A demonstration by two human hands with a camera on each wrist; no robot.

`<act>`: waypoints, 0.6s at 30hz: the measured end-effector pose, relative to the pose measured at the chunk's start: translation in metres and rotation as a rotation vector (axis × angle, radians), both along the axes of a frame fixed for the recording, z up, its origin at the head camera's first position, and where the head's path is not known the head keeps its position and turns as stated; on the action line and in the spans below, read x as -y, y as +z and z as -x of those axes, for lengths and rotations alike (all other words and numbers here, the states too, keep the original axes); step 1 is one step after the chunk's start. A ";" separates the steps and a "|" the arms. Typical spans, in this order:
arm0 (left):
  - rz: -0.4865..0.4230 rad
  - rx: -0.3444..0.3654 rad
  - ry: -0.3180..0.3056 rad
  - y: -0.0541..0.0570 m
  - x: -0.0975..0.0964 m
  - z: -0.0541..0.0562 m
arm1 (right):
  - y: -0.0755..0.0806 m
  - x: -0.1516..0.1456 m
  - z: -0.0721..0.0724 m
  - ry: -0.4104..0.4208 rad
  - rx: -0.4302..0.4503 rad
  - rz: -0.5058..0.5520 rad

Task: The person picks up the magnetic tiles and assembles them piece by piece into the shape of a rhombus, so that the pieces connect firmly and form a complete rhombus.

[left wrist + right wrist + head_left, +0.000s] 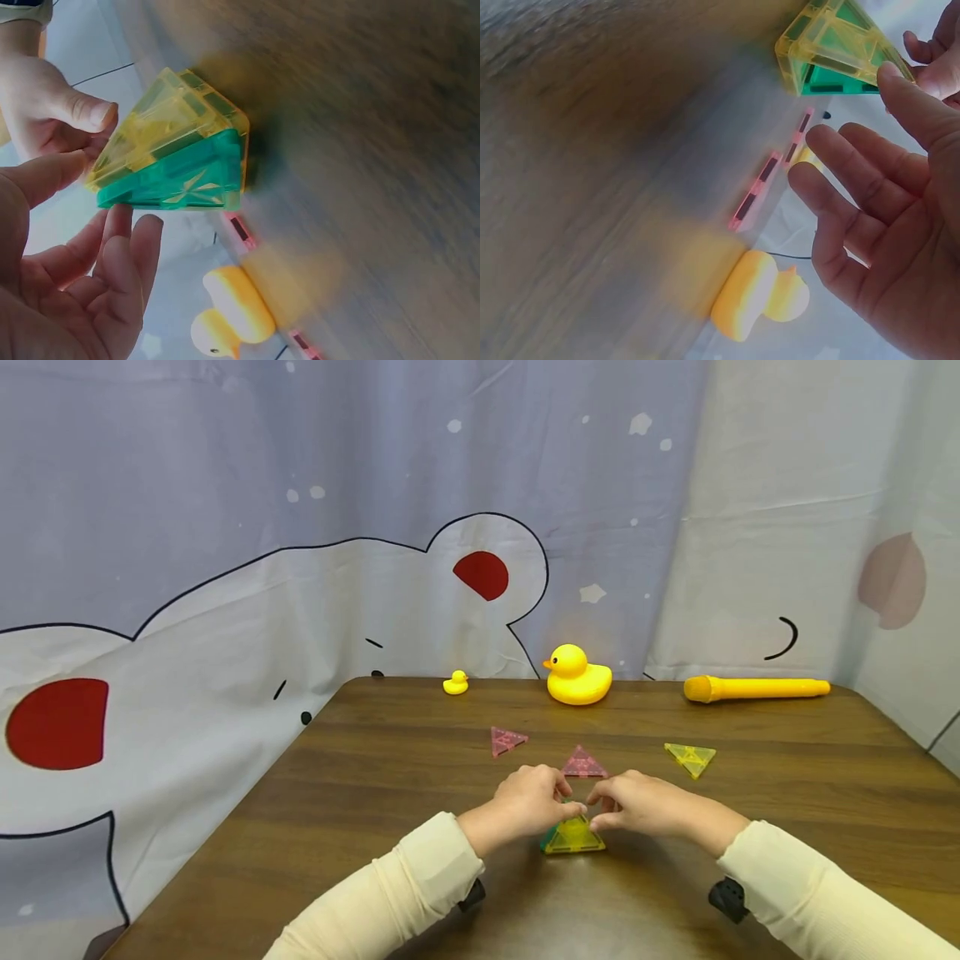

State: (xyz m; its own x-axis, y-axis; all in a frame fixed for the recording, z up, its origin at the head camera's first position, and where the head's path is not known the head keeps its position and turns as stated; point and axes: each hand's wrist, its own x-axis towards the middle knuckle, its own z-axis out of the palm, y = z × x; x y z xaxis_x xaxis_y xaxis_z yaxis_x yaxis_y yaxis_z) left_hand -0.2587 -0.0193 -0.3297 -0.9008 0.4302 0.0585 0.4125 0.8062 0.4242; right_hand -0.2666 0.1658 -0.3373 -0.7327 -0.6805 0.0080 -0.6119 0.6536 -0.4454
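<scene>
A small pyramid of see-through magnetic tiles (pixel 573 837), with yellow and green faces, stands upright on the table. In the left wrist view its green tile (pixel 191 180) faces my left fingers. My left hand (pixel 528 806) pinches around the pyramid's tip, the thumb on one side and fingertips at the green side. My right hand (pixel 648 803) is on the other side. Its thumb (pixel 900 94) touches or nearly touches the yellow tile (pixel 832 41) near the tip, while the other fingers stay loosely bent and apart from it.
Beyond the hands lie two pink triangular tiles (pixel 584 764) and a yellow triangular tile (pixel 692 757). Along the far edge of the wooden table (pixel 337 827) are a small duck (pixel 456 683), a larger duck (pixel 577 681) and a yellow toy microphone (pixel 757 689). A printed curtain (pixel 360 602) hangs behind.
</scene>
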 end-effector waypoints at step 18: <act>0.068 0.079 0.094 0.011 0.052 0.015 | -0.002 -0.019 0.018 -0.073 -0.028 -0.038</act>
